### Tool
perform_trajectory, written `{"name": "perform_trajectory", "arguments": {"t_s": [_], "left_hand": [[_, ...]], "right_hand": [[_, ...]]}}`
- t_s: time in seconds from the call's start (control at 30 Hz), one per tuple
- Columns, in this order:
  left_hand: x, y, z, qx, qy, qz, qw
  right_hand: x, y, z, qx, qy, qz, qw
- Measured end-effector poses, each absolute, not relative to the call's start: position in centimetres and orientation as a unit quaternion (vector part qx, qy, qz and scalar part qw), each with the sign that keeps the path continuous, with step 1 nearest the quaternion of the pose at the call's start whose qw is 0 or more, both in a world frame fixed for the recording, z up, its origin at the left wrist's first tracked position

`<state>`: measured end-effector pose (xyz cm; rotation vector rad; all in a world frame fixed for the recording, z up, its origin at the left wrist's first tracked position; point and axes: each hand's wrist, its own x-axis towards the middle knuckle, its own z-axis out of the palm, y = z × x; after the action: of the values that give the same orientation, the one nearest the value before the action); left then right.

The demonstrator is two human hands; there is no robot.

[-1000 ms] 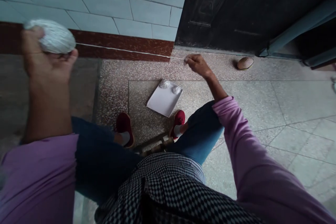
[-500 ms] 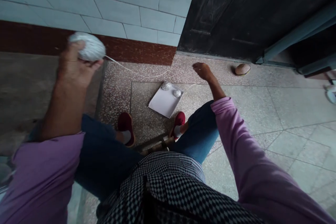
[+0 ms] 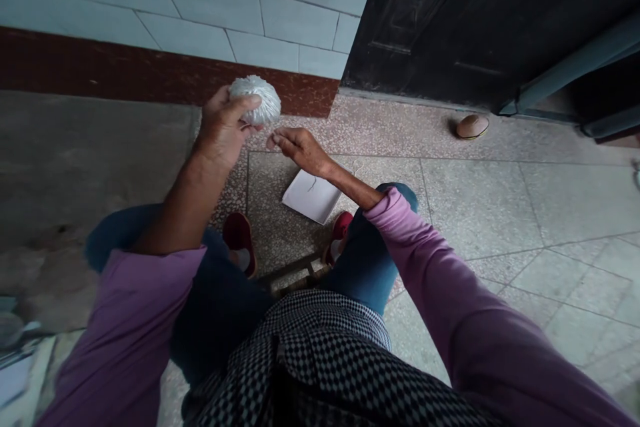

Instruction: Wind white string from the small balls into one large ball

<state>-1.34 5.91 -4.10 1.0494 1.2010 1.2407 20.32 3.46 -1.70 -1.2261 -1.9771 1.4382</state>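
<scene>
My left hand grips a white ball of thread, raised in front of me above the floor. My right hand sits just right of the ball with its fingers pinched together near the thread end; the strand itself is too thin to make out. Below both hands a white sheet of paper lies on the speckled floor between my red shoes, partly covered by my right forearm. A thin loop of thread lies on the sheet.
A tiled wall with a dark red base runs across the back left. A dark door stands at the back right, and a small tan rounded object lies in front of it. A wooden stool part shows between my legs.
My left hand has swung the ball from the far left to the centre. My right hand has come in from the right until it is beside the ball, and the taut strand has gone slack.
</scene>
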Motion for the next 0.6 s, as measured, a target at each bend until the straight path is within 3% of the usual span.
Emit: {"name": "perform_trajectory", "arguments": {"t_s": [0.17,0.33,0.6], "left_hand": [[-0.5,6.4,-5.7,0.53,0.523,0.512,0.428],[1.0,3.6,-4.2,0.552,0.447,0.428,0.558],[1.6,1.3,-2.7,0.554,0.388,0.392,0.624]], "right_hand": [[23.1,1.4,2.3,-0.428,-0.741,0.478,0.199],[26.0,2.5,4.4,-0.458,-0.737,0.397,0.299],[26.0,3.7,2.7,-0.479,-0.727,0.393,0.298]]}}
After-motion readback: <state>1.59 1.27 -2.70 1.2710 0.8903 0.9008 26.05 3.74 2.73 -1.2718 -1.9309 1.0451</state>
